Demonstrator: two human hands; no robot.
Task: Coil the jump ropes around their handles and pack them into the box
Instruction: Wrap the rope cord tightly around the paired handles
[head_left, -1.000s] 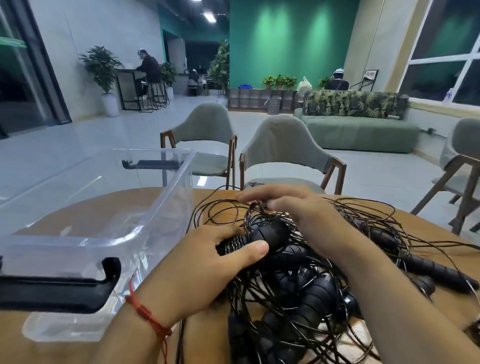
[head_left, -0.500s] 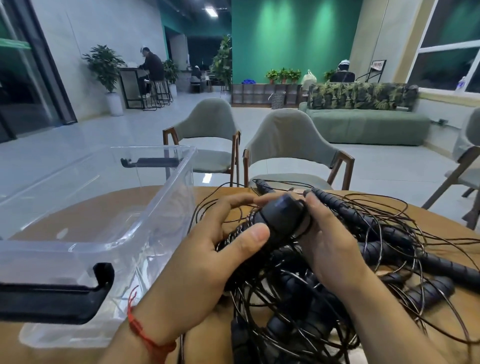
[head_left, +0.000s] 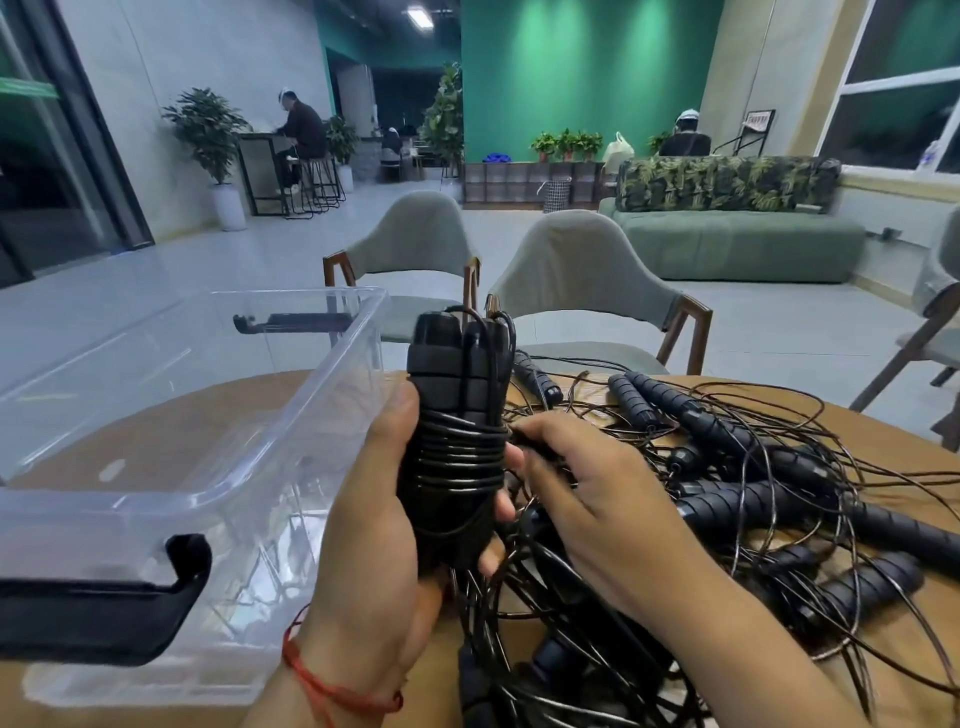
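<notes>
My left hand (head_left: 379, 525) grips a pair of black jump-rope handles (head_left: 457, 395) held upright, with black cord wound several times round their middle. My right hand (head_left: 587, 493) pinches the cord right beside the wound turns, fingers curled on it. A tangled pile of black jump ropes (head_left: 727, 499) with ribbed handles and thin cords lies on the wooden table at the right. The clear plastic box (head_left: 218, 483) stands at the left, nothing visible inside it.
The box has black clip handles at its near end (head_left: 104, 618) and far end (head_left: 296, 322). Two grey chairs (head_left: 582, 275) stand behind the round wooden table (head_left: 883, 431). Loose cords spill toward the table's right edge.
The handle pair has been lifted out of the pile and turned upright in my left hand. My right hand has moved from the handle's end to the cord at the bundle's side.
</notes>
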